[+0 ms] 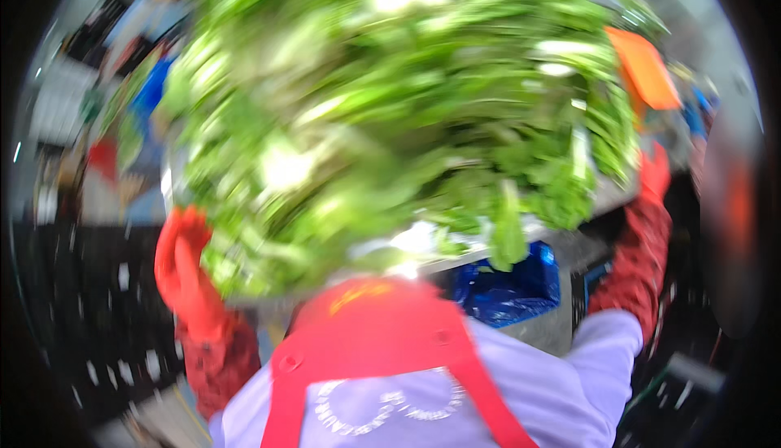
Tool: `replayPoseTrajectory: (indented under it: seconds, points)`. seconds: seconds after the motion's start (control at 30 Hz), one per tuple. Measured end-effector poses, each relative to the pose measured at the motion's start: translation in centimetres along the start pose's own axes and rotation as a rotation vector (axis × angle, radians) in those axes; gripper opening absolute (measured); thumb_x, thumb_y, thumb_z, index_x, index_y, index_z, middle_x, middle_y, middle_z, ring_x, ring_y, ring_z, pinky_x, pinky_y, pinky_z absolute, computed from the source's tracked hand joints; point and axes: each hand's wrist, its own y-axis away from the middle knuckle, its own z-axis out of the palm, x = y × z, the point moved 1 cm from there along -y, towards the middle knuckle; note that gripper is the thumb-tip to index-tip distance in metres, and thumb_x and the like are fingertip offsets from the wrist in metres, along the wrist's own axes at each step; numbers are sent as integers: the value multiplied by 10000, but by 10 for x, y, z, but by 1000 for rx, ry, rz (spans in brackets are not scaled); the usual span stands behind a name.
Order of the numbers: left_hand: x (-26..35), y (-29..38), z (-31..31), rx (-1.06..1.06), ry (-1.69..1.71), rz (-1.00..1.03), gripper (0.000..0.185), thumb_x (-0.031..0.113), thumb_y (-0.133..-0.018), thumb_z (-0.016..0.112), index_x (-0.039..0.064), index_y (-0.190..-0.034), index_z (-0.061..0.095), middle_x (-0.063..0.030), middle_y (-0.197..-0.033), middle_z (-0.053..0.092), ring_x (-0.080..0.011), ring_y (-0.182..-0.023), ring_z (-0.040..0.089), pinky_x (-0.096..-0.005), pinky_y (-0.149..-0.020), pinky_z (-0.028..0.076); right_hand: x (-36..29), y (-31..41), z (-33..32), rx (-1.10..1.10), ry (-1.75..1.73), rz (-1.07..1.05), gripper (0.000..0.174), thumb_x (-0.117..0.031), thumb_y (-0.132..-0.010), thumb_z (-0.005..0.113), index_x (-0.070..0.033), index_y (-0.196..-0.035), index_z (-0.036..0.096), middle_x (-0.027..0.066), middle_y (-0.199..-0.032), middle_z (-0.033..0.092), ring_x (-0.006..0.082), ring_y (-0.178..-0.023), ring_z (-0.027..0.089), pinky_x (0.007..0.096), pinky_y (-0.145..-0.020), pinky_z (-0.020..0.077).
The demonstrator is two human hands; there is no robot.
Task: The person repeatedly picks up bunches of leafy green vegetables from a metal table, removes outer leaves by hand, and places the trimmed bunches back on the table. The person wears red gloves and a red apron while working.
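A big, motion-blurred heap of leafy green vegetables [378, 124] fills the middle, lying on a pale metal surface [464, 259] whose near edge shows. My left hand [186, 259], in a red rubber glove, is at the heap's near left edge, beside the leaves; blur hides whether it grips anything. At the right side, my right hand [655, 170], also red-gloved, is by the corner of the metal surface, just below an orange plastic object [647, 72]. Its fingers are blurred too. I wear dark red sleeve covers and a red apron [378, 338].
Under the near edge stands a blue plastic-lined container [512, 283]. Blue [152, 91] and red [104, 158] objects are blurred at the left. A dark slatted or grated surface [91, 289] lies left of me. A person's arm [698, 155] seems to show at far right.
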Motion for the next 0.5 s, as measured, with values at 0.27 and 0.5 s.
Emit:
replayPoseTrajectory:
  seconds: [0.27,0.5]
  points:
    - [-69,-10,-121,428,271,-209,260,215,-939,562,50,-1139,582,-54,-903,648,-148,-775,604,-294,-728,487,-195,73,-76,19,-915,-172,318,-154,-997,423,27,-1226,548,137,-1236,572,207,-1129,556,301,-974,426]
    - [-134,26,-167,405,330,-455,242,184,-919,579,49,-1119,584,-55,-910,635,-136,-758,599,-275,-688,494,-423,271,-33,-401,-986,-294,271,-135,-965,456,-1,-1135,620,111,-962,675,154,-788,631,298,-751,501]
